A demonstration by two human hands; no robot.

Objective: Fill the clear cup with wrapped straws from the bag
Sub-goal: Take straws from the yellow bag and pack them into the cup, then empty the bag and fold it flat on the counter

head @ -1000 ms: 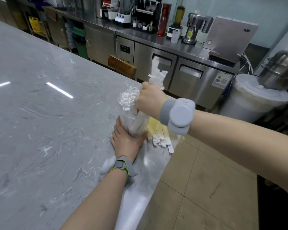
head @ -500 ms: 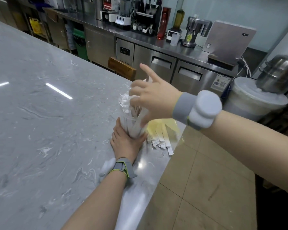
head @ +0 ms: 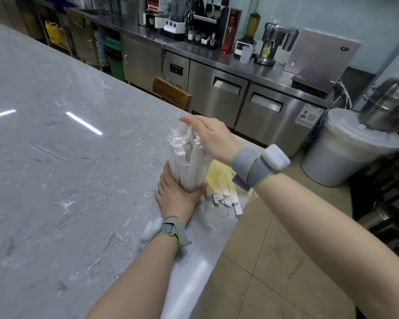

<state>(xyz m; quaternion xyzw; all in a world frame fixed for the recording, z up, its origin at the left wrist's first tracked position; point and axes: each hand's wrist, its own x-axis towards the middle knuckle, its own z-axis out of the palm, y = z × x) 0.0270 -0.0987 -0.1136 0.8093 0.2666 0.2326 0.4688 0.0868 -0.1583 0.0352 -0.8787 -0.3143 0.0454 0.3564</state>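
Note:
A clear cup (head: pixel 187 178) stands near the right edge of the grey marble counter (head: pixel 62 171), packed with white wrapped straws (head: pixel 182 146) that stick up above its rim. My left hand (head: pixel 174 194) is wrapped around the cup's base. Flat and with fingers spread, my right hand (head: pixel 211 137) rests on the tops of the straws and holds nothing. Just right of the cup lies the yellowish bag (head: pixel 219 178), with more wrapped straws (head: pixel 225 199) fanning out of it toward the counter's edge.
The counter edge runs close to the cup's right, with tiled floor (head: pixel 274 261) below. Steel cabinets (head: pixel 235 97) with appliances line the far wall. A white lidded bucket (head: pixel 346 148) and a steel pot (head: pixel 389 104) stand at right.
A second ago my right hand was shut on a bundle of straws over the cup. It let them go, opened, and now lies flat on the straw tops. My left hand stayed put.

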